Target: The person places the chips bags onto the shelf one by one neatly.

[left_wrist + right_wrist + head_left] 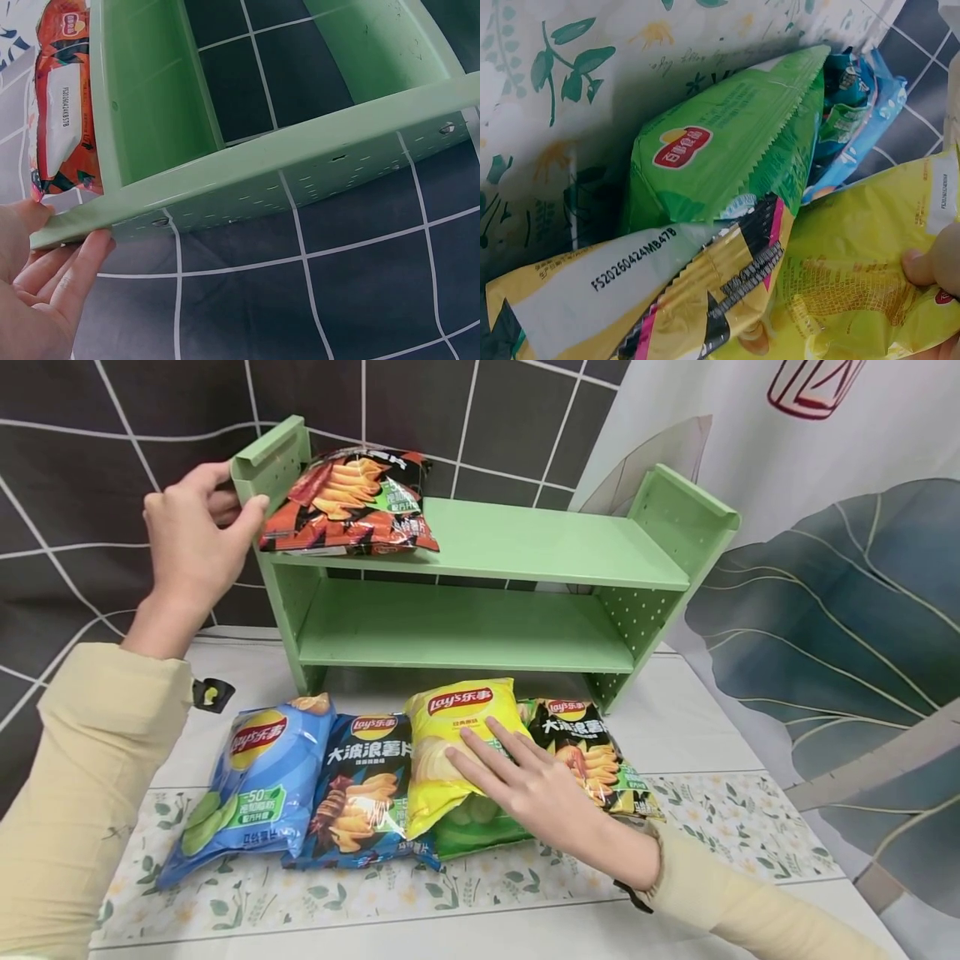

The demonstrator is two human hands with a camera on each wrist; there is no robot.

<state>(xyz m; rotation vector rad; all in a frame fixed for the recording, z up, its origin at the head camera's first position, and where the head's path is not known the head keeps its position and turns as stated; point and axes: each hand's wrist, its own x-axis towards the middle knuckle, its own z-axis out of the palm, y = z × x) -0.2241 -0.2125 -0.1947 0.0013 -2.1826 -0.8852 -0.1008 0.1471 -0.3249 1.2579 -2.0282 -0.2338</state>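
Observation:
My left hand (198, 531) grips the upper left end of a green two-tier shelf (465, 635), thumb on one face of the side panel and fingers on the other in the left wrist view. Beside it, a red-orange bag of chips (352, 506) lies on the top tier. My right hand (536, 793) holds a yellow bag of Lay's chips (461, 702), fingers spread over its front; the right wrist view shows the thumb against its printed back. The yellow bag overlaps a green bag of chips (705, 150). A black bag of chips (592, 752) lies right of the hand.
Left of the yellow bag lie a dark blue bag of chips (367, 785) and a light blue bag of chips (258, 777). They rest on a floral-striped tablecloth (360, 902). A dark tiled backdrop (442, 410) stands behind the shelf, with a leaf-patterned curtain (840, 610) at right.

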